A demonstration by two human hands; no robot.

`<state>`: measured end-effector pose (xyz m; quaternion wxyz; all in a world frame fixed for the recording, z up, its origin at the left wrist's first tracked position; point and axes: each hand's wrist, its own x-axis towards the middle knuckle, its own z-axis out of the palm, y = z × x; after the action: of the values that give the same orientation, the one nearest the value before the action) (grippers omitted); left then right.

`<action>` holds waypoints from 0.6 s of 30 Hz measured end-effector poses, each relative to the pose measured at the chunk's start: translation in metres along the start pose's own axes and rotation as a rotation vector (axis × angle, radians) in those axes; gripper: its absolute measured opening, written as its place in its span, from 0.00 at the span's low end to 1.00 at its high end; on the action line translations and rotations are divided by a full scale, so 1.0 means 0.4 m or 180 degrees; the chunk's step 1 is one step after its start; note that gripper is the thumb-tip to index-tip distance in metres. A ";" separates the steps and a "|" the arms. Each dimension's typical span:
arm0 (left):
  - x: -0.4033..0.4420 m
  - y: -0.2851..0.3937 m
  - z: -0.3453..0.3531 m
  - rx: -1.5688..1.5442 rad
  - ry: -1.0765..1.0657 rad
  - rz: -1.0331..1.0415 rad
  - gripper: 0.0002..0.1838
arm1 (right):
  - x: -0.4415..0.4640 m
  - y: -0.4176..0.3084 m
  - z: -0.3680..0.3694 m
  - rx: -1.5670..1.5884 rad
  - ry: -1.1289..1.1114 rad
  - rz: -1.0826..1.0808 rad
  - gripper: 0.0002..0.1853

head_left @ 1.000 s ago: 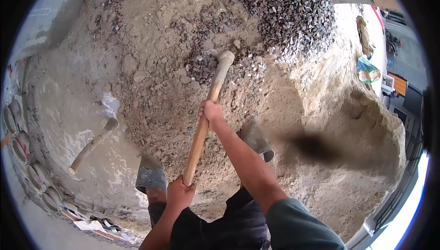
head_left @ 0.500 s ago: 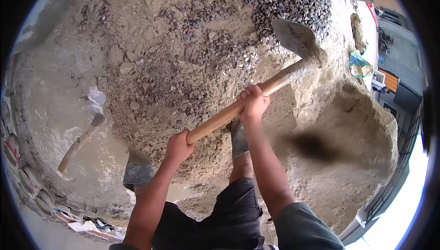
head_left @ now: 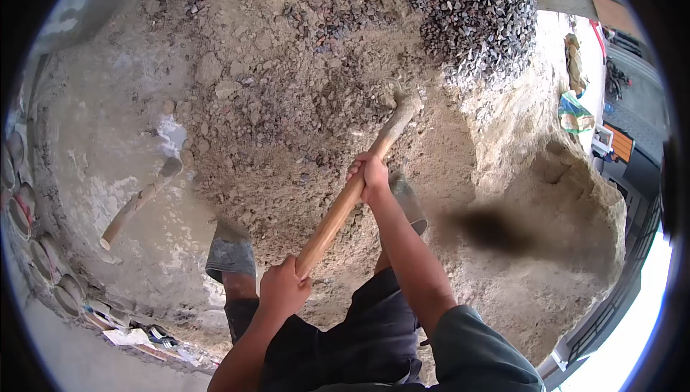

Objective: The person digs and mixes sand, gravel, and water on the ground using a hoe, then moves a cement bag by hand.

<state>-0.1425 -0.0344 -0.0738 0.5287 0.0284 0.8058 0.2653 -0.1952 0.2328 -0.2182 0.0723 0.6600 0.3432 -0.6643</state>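
Note:
Both my hands grip a hoe [head_left: 334, 223] by its long wooden handle. My left hand [head_left: 284, 288] is closed round the butt end, low and close to my legs. Farther up the shaft, my right hand [head_left: 370, 176] is wrapped round the wood. The hoe's head end [head_left: 407, 101] rests at the mound of sand and gravel mix [head_left: 280, 140]; its blade is mostly hidden there. My boots, a left one [head_left: 230, 254] and a right one [head_left: 408, 201], stand at the near side of the mound.
A second wooden-handled tool [head_left: 140, 201] lies on the wet floor at left. Dark crushed stone [head_left: 481, 14] is heaped at the top, and a sand pile [head_left: 553, 190] rises at right. A crumpled sack [head_left: 575, 111] lies beyond. Several buckets [head_left: 43, 259] line the left edge.
The hoe's head has come down from above the stone at upper right into the mound, moving left. Both hands moved with it, my left lower, and my right boot shifted right.

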 end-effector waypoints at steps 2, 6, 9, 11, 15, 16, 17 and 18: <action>-0.109 -0.118 -0.023 0.0038 0.0080 0.0015 0.14 | -0.140 0.089 0.044 0.0170 -0.0055 0.0058 0.04; -0.295 -0.319 -0.109 0.0312 0.0123 -0.0172 0.11 | -0.396 0.222 0.114 0.0254 -0.0458 0.0480 0.04; -0.340 -0.417 -0.164 0.0239 0.0714 0.0203 0.10 | -0.522 0.246 0.143 0.0422 -0.0713 0.0393 0.04; -0.294 -0.428 -0.178 0.0289 0.0746 0.0445 0.12 | -0.591 0.186 0.144 0.0419 -0.0718 -0.0020 0.04; -0.212 -0.295 -0.209 -0.0301 0.0660 0.1308 0.10 | -0.636 0.037 0.084 0.0488 -0.0620 -0.1352 0.04; -0.205 -0.257 -0.229 -0.0345 0.0656 0.1396 0.11 | -0.637 0.011 0.066 0.0497 -0.0779 -0.1695 0.03; -0.198 -0.230 -0.249 -0.0382 0.0627 0.1476 0.12 | -0.659 -0.019 0.088 0.0554 -0.0453 -0.1757 0.03; -0.182 -0.224 -0.272 -0.0360 0.0590 0.1501 0.13 | -0.665 -0.026 0.116 0.0647 -0.0094 -0.1829 0.03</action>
<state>-0.1839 -0.1783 -0.0210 0.3769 0.1614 0.8057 0.4274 -0.2080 0.1200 0.0272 -0.1800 0.5300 0.4465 -0.6980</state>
